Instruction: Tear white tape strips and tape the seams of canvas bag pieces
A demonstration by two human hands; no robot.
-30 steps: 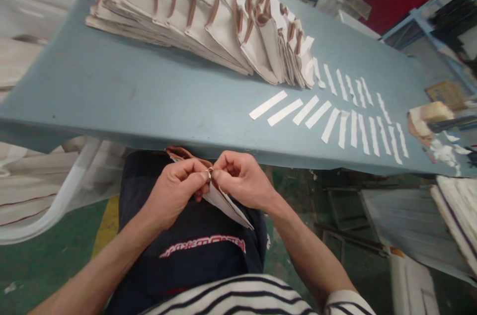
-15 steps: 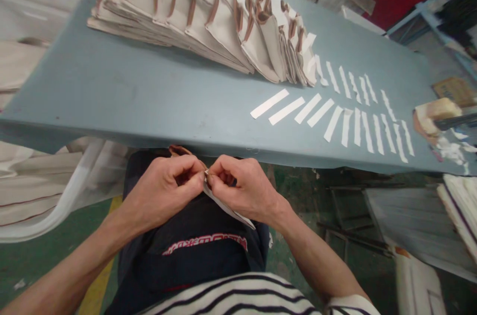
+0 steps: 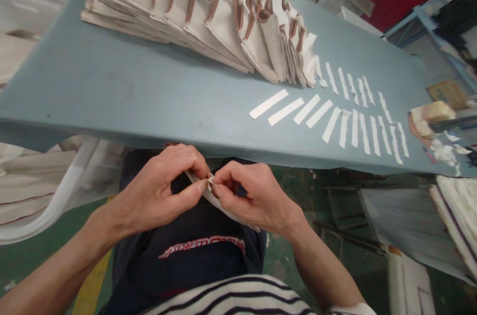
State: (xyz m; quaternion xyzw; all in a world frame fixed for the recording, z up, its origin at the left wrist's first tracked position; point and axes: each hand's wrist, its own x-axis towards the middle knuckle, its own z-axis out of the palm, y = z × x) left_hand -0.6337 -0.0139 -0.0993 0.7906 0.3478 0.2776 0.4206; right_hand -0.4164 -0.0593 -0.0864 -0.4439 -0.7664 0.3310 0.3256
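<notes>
Thumb and fingers of my left hand (image 3: 164, 188) pinch the edge of a pale fabric piece (image 3: 227, 211) over my dark apron. Right beside them, my right hand (image 3: 257, 195) pinches the same piece, and the fingertips of both hands nearly meet. A small whitish bit shows between the fingertips, too small to make out. Most of the piece is hidden by my hands, though its narrow pale edge runs down to the right under my right hand. White strips (image 3: 269, 104) lie in two rows on the blue-grey table (image 3: 149, 91) in front of me.
Stacked beige fabric pieces with brown edging (image 3: 186, 12) stand at the table's back left. Scraps and a tan block (image 3: 434, 112) sit at the table's right end. A white-rimmed bin (image 3: 61, 200) holds beige cloth at the lower left. More folded cloth (image 3: 460, 210) is at the right.
My left hand's thumb and forefinger have spread into a wider loop, and the fingertips have shifted slightly right along the fabric. The brown-edged end beyond my left hand is now mostly hidden.
</notes>
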